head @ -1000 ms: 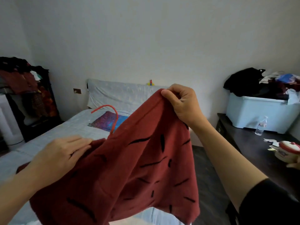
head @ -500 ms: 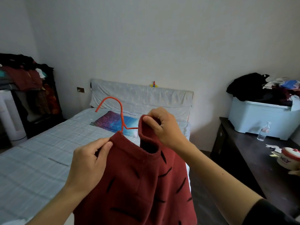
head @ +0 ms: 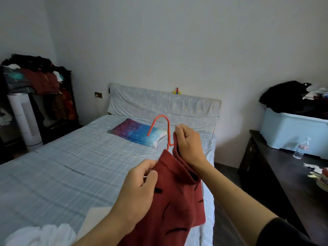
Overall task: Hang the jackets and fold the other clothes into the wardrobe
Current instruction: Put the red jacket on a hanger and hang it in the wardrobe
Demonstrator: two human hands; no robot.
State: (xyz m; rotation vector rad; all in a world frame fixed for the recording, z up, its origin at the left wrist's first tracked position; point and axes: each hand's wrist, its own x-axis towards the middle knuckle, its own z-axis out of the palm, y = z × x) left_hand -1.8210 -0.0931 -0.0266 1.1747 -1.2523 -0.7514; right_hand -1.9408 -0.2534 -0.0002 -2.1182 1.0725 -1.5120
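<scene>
Atop bin (head: 291, 132) — dark clothes (head: 282, 96) heaped.

Single head-worn view, wide-angle, looking forward and slightly down from standing height beside the bed (head: 53, 174); faces the headboard (head: 159, 103) and the far wall; both hands sit close to the lens in lower centre, left hand (head: 138, 190) and right hand (head: 188, 146), forearms running in from the bottom edge; dark cabinet (head: 284, 183) falls at the right edge, clothes rack (head: 35, 82) at the left edge, probably bowed by lens distortion; no second view, so nothing shared.
</scene>
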